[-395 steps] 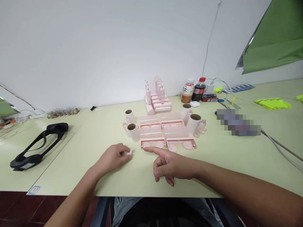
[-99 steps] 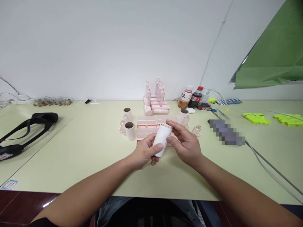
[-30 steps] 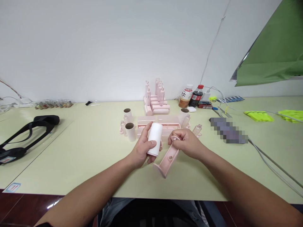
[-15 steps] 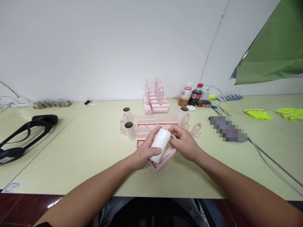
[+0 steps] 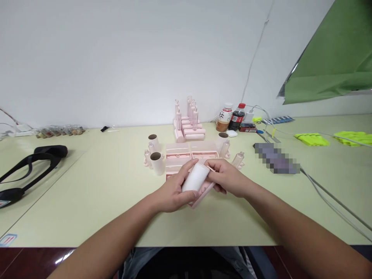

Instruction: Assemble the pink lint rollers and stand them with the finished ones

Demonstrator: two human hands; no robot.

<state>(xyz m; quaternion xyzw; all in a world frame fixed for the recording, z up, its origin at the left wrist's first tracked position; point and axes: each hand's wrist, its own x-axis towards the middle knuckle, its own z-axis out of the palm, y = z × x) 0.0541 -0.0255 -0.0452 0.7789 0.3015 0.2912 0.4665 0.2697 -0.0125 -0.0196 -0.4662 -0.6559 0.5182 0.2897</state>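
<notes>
"What lies left of the left hand [image 5: 178, 191]?"
"A black strapped device [image 5: 51, 150], small bagged items [image 5: 59, 131] farther off"
"And beyond the right hand [image 5: 229, 177]?"
"A white-capped bottle [image 5: 224, 118] beside a red-capped bottle [image 5: 236, 117], yellow bundles [image 5: 312, 139] farther right, a green sheet [image 5: 331, 66] above"

head view | worn on head | faces forward and down | hands close below | single view

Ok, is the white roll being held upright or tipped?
Tipped: the white roll slants in the left hand, its upper end toward the right hand.

They wear a black top [image 5: 186, 265] (partly visible) and blue-grey trousers [image 5: 139, 257].
</notes>
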